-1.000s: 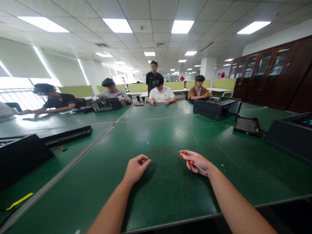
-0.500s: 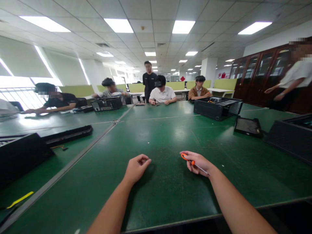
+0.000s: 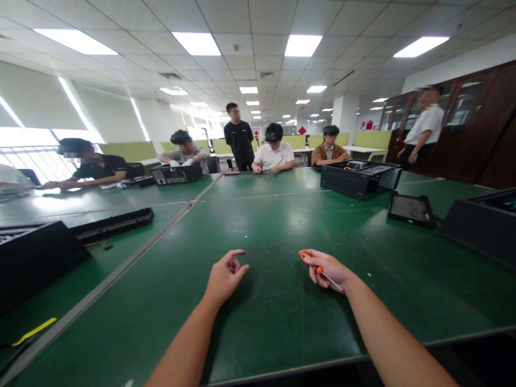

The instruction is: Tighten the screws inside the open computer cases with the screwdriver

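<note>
My right hand (image 3: 327, 270) holds a screwdriver (image 3: 319, 270) with an orange handle. Its thin metal shaft points back toward my wrist. To the left, my left hand (image 3: 226, 275) is over the green tabletop (image 3: 278, 322) with nothing in it. The index finger is stretched out and the thumb stands apart from it, while the other fingers curl in. A gap of bare green surface lies between the two hands.
Black computer cases (image 3: 358, 180) stand at the far right, with a black panel (image 3: 410, 208) beside. Another case (image 3: 36, 263) and a long black panel (image 3: 113, 223) lie left, past a grey table seam (image 3: 133, 258). A yellow strip (image 3: 36, 330) lies near left. Several people sit opposite.
My left index finger has straightened away from the thumb. The screwdriver has turned slightly in my right hand. A person at the right has walked farther away; the standing person has shifted left.
</note>
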`<state>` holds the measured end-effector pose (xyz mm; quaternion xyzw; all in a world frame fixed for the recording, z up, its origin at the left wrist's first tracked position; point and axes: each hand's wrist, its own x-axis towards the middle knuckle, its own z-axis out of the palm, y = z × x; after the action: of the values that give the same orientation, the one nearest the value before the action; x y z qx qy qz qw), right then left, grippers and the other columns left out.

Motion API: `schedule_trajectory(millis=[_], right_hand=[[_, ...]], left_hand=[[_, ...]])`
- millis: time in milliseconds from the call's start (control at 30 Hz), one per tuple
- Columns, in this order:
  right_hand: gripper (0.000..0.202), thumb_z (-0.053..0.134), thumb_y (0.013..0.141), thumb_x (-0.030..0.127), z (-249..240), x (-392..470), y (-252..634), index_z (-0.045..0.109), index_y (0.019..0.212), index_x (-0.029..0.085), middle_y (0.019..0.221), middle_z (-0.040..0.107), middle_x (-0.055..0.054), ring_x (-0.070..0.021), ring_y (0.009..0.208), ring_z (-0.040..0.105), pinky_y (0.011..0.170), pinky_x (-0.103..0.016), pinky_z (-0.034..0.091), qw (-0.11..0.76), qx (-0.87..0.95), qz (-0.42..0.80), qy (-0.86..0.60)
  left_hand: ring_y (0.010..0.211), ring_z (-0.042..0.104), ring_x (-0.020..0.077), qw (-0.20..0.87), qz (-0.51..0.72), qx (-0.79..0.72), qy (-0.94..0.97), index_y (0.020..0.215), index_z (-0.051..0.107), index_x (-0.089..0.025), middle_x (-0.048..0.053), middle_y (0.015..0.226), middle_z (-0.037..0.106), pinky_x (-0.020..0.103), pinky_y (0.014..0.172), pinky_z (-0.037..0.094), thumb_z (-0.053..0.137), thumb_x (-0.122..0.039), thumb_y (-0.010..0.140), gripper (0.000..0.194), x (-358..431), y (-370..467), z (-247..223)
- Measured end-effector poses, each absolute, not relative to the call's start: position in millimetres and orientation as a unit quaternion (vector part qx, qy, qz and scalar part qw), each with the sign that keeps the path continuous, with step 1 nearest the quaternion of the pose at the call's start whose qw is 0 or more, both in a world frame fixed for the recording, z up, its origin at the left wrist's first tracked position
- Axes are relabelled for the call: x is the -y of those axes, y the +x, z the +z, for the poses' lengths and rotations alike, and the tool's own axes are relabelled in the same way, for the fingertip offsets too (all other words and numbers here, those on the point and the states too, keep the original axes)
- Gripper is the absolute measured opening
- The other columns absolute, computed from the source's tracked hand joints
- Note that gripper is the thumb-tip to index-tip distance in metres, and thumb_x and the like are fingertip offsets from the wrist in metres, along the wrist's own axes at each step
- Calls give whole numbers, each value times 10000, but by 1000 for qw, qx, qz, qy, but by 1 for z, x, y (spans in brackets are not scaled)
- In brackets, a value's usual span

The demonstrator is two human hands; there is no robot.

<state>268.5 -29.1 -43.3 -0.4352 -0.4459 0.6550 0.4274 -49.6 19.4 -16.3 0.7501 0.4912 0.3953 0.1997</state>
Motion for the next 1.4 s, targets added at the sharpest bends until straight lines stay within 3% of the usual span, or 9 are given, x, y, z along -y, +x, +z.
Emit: schedule_trajectory(millis=[133,333,1400], right_hand=[[496,525,898,350,-42,30,268,439,1338,137,444,580,37,-77,253,369,286,-162,162,427,451,655,-429],[567,559,841,393,-42,29,268,434,1337,149,442,591,32,-84,256,371,303,-170,150,427,454,656,-426],[593,578,820,403,-42,30,268,433,1331,138,442,592,30,-80,256,346,299,-174,154,428,456,658,-420]], left_hand=[[562,497,143,207,389,-489,753,739,714,-170,-11,593,587,248,561,380,628,-513,791,357,-18,-49,-18],[554,490,138,214,376,-488,758,743,703,-174,-15,583,580,243,548,372,654,-513,774,343,-17,-49,-17],[544,505,137,197,366,-493,764,693,692,-175,-10,571,600,245,539,385,620,-510,793,357,-15,-47,-15]])
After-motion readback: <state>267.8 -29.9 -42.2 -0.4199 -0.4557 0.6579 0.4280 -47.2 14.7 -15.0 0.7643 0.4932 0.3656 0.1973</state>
